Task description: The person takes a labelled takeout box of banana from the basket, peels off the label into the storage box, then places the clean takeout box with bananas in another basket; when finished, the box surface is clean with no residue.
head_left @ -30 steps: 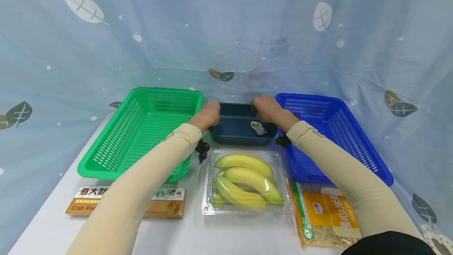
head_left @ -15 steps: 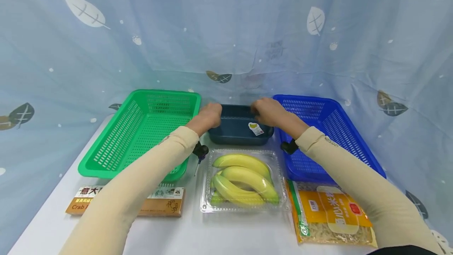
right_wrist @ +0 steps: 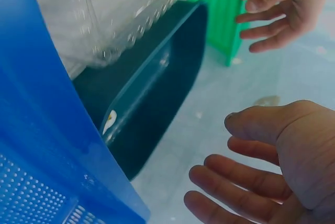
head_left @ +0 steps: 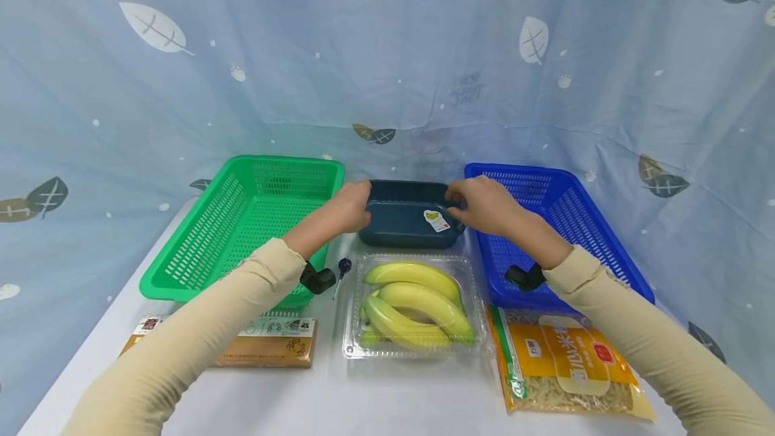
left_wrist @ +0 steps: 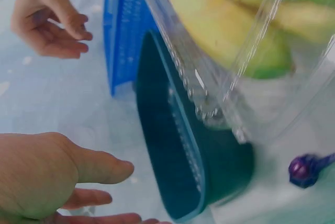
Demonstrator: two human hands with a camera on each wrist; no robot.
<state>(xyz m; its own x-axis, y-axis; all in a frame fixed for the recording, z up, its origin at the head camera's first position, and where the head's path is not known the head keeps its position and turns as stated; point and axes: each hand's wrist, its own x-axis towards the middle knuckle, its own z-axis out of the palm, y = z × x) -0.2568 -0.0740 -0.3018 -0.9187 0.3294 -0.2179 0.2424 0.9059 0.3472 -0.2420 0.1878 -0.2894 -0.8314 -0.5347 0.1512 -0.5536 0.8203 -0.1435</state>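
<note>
Two hands flank your dark tray: left hand (head_left: 350, 208) and right hand (head_left: 484, 204) at its ends, fingers relaxed, gripping nothing. Dark tray (head_left: 407, 222) sits behind the bananas (head_left: 414, 305). It looks light, stiff, smooth; take both short rims.

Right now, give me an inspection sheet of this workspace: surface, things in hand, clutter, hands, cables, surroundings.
Surface: white table, flat, partly covered.
Things in hand: dark blue tub with a banana sticker inside, standing between the green basket and the blue basket.
Clutter: bananas in a clear clamshell in front of the tub; crab roe box front left; yellow food pouch front right; small purple-tipped item beside the clamshell.
Hands: left hand and right hand at the tub's two ends, fingers relaxed; wrist views show a gap to the tub.
Cables: nothing seen.
Surroundings: blue leaf-print cloth behind and at both sides.
</note>
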